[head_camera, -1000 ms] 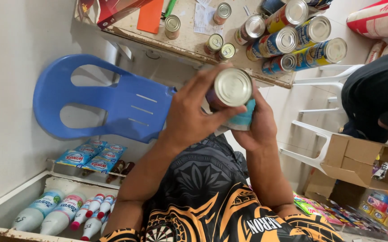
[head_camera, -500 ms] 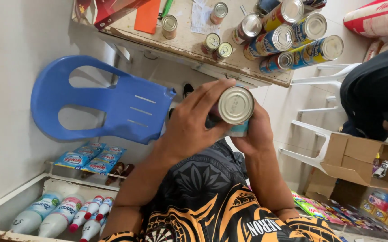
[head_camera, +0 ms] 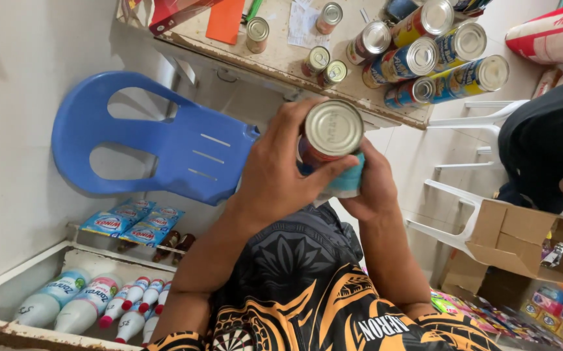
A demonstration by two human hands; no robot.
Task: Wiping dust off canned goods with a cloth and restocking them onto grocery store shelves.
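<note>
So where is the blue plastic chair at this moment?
In the head view, the blue chair sits left of the hands holding a can, below the table edge.

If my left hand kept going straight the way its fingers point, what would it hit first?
The left hand already wraps the can; its fingers point toward the right hand holding a teal cloth, so probably that, though depth is unclear.
</note>
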